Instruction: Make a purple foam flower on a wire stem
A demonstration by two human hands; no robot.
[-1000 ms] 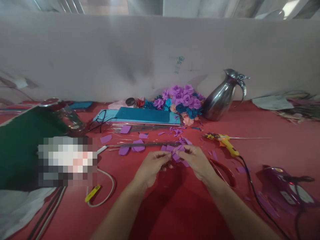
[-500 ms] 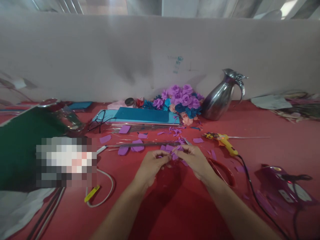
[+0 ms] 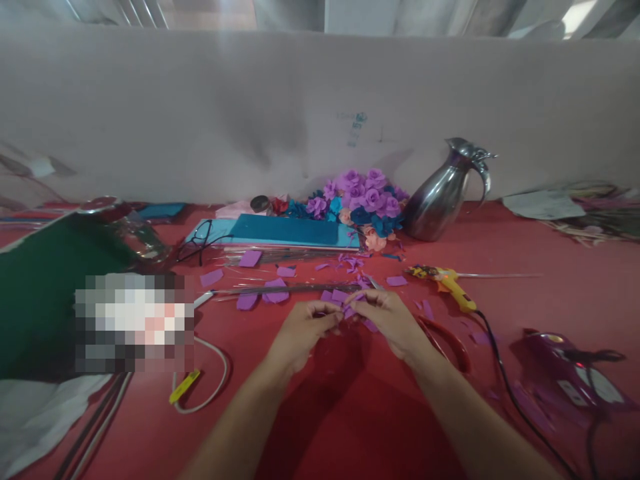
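A small piece of purple paper [image 3: 349,311] is pinched between my two hands over the red table. My left hand [image 3: 305,330] is closed, its thumb and forefinger at the paper's left edge. From the other side my right hand [image 3: 387,317] is closed on the same piece, thumb and fingertips together. Loose purple paper squares [image 3: 276,291] and scraps lie around and behind my fingers. Partly under my right wrist are scissors with red handles [image 3: 463,353], the blade tips showing beyond the hand. Thin wire stems [image 3: 300,289] run across the table just past my hands.
Behind stand purple and blue paper flowers [image 3: 373,199], blue paper sheets [image 3: 287,229], glasses [image 3: 201,241] and a tilted metal jug [image 3: 440,200]. To the right are a yellow glue gun [image 3: 457,292] with its cord and a purple device [image 3: 570,373]. A white cable [image 3: 225,373] loops at left.
My fingers have shifted only slightly around the purple paper. Everything else on the table stays in place.
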